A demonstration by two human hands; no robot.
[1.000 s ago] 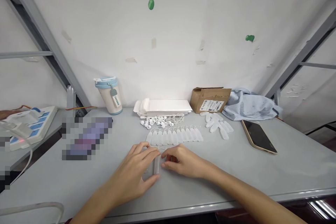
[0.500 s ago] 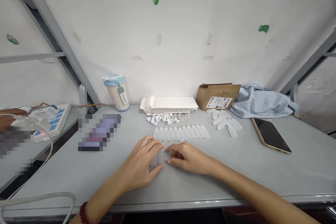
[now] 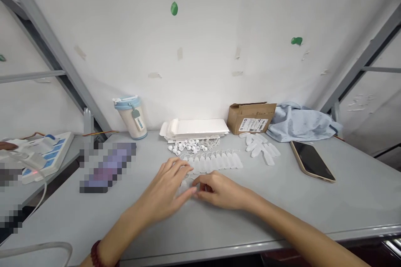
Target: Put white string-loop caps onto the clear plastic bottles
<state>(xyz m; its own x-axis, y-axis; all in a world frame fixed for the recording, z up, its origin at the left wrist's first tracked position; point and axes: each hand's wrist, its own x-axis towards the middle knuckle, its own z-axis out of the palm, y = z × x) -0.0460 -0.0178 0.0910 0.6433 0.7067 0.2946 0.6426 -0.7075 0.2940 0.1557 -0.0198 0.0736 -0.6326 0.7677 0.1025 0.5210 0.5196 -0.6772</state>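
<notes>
Clear, long-necked plastic sleeves (image 3: 186,184) lie on the grey table between my hands, mostly covered by fingers. Over their left side, my left hand (image 3: 167,187) is open, its fingers spread and its thumb reaching right. My right hand (image 3: 219,191) touches their right edge; its fingers curl, but the index fingertip and thumb stay apart. The two thumbs nearly meet. Just beyond the hands runs a neat row of frosted, translucent tags (image 3: 219,161) with thin white strings at their tops. My left fingertips hide the row's left end.
Behind the row lie small white caps (image 3: 191,146), bundled strings (image 3: 213,143) and flat white boxes (image 3: 202,126). Rightward are loose tags (image 3: 260,146), a cardboard box (image 3: 250,117), a blue cloth (image 3: 297,123) and a phone (image 3: 312,161). A tumbler (image 3: 131,119) and power strip (image 3: 52,156) stand left.
My right hand has moved closer to my left, its fingertips now at the clear sleeves. My left thumb has come up beside the right one. The whole view has shifted slightly.
</notes>
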